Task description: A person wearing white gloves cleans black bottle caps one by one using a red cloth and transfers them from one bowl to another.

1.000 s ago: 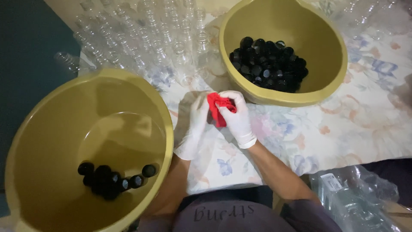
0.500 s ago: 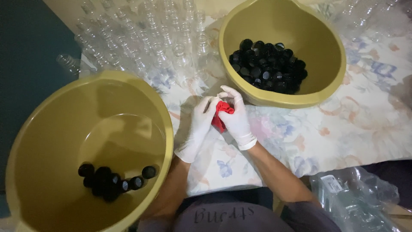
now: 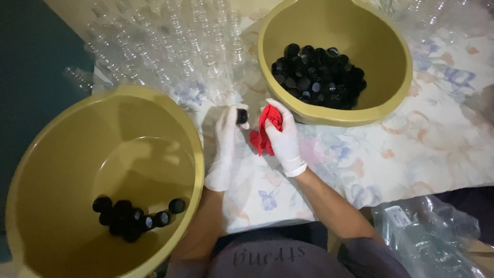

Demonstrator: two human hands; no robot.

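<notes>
- Left hand (image 3: 226,135), white-gloved, pinching a black cap (image 3: 242,116) at the fingertips, above the floral cloth (image 3: 411,154).
- Right hand (image 3: 284,135), gloved, closed around a red rag (image 3: 265,128), just beside the cap.
- Behind: yellow bowl (image 3: 391,98) heaped with black caps (image 3: 319,77).
- Near left: second yellow bowl (image 3: 62,170), few caps (image 3: 135,216) inside.

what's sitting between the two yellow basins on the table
In the head view, both gloved hands: the left hand holds a black cap, the right hand a red cloth, over the floral tablecloth.
</notes>
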